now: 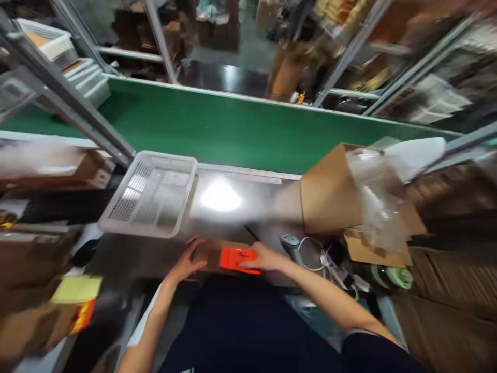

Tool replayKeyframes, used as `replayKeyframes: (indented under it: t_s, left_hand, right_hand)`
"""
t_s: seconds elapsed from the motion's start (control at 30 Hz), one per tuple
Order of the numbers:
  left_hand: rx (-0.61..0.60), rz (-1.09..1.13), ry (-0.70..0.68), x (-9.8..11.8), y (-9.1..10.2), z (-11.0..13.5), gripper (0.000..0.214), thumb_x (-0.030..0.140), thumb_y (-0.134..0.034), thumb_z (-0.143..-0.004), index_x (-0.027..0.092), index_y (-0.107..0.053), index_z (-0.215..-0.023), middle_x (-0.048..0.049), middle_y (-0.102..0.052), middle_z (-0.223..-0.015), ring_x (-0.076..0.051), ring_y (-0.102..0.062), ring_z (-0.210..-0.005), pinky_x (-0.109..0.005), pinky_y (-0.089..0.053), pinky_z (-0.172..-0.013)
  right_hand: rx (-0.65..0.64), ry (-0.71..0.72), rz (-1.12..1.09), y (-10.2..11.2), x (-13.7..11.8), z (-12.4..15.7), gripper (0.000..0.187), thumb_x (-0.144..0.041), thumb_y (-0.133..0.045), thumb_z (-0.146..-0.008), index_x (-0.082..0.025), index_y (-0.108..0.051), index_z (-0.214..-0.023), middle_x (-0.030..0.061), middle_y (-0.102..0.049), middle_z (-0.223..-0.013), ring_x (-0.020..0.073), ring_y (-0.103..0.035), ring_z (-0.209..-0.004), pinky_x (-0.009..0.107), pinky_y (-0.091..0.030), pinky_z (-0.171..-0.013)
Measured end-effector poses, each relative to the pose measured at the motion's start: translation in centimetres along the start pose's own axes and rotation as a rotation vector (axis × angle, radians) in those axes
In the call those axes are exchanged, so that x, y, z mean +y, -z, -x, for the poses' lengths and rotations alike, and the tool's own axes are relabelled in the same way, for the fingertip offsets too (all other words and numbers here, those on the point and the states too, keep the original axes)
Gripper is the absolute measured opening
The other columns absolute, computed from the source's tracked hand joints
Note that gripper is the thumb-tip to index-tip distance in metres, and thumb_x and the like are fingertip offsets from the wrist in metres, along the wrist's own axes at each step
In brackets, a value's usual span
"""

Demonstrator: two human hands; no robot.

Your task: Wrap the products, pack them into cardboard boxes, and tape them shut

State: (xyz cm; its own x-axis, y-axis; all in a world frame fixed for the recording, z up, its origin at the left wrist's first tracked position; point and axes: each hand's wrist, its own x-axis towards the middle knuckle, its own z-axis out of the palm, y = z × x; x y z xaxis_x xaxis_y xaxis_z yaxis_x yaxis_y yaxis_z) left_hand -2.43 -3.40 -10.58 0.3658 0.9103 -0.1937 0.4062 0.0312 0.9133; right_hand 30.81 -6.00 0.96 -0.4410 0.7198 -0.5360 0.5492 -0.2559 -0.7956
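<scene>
At the bench [264, 199], an orange object [230, 257] is gripped by the right hand [264, 257] over a cardboard box [212, 255], beside which the left hand [187, 263] is held with fingers parted.

A green conveyor belt [217, 129] lies at twelve o'clock, a white perforated basket [145, 210] at nine, a cardboard box [324, 191] at three, a barcode scanner [290, 241] near half past four. The blurred green roll [403, 278] at four is perhaps tape.
</scene>
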Motion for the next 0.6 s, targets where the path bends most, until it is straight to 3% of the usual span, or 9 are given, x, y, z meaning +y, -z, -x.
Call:
replayKeyframes:
  t_s: [0.13,0.3,0.43,0.53,0.6]
  left_hand:
    - [-0.058,-0.096,0.022,-0.1,0.7,-0.3,0.066,0.040,-0.082,-0.074,0.023,-0.063,-0.136,-0.0140,-0.040,-0.160,-0.033,-0.038,-0.151,-0.050,-0.031,-0.126]
    - [-0.087,-0.335,0.025,1.6,1.9,1.4,0.071,0.037,-0.079,-0.084,0.025,-0.055,-0.149,-0.0140,-0.028,-0.170,-0.033,-0.034,-0.155,-0.048,-0.035,-0.124]
    - [-0.095,-0.769,-0.175,3.6,0.4,2.9,0.065,0.040,-0.063,-0.098,0.027,-0.044,-0.159,-0.0148,-0.029,-0.171,-0.036,-0.028,-0.158,-0.060,-0.022,-0.127]
    - [-0.238,-0.955,-0.421,4.4,-1.7,3.4,0.069,0.044,-0.058,-0.100,0.026,-0.036,-0.163,-0.0138,-0.038,-0.167,-0.034,-0.032,-0.156,-0.060,-0.017,-0.129]
    - [-0.320,-0.997,-0.491,4.2,-2.6,3.2,0.067,0.042,-0.057,-0.101,0.027,-0.037,-0.162,-0.0123,-0.042,-0.164,-0.032,-0.037,-0.154,-0.058,-0.020,-0.129]
  right_hand:
    - [-0.011,-0.168,0.036,2.5,4.8,3.7,0.052,-0.067,-0.067,-0.073,-0.020,-0.049,-0.059,-0.0042,-0.039,-0.055,0.0098,-0.033,-0.055,0.026,-0.021,-0.049]
    - [-0.020,-0.163,-0.042,2.5,9.4,4.9,0.052,-0.069,-0.065,-0.071,-0.023,-0.044,-0.058,-0.0038,-0.038,-0.056,0.0105,-0.030,-0.054,0.028,-0.021,-0.050]
    - [-0.039,-0.092,-0.059,0.6,9.5,2.8,0.051,-0.069,-0.060,-0.070,-0.023,-0.042,-0.057,-0.0039,-0.038,-0.055,0.0107,-0.032,-0.055,0.027,-0.024,-0.051]
    - [-0.054,-0.070,-0.080,-1.0,8.1,0.8,0.046,-0.063,-0.064,-0.071,-0.021,-0.050,-0.060,-0.0043,-0.045,-0.058,0.0111,-0.039,-0.058,0.025,-0.029,-0.054]
    - [-0.049,-0.084,-0.096,-1.6,7.7,-0.2,0.040,-0.057,-0.069,-0.070,-0.020,-0.056,-0.063,-0.0052,-0.049,-0.059,0.0112,-0.044,-0.061,0.024,-0.031,-0.056]
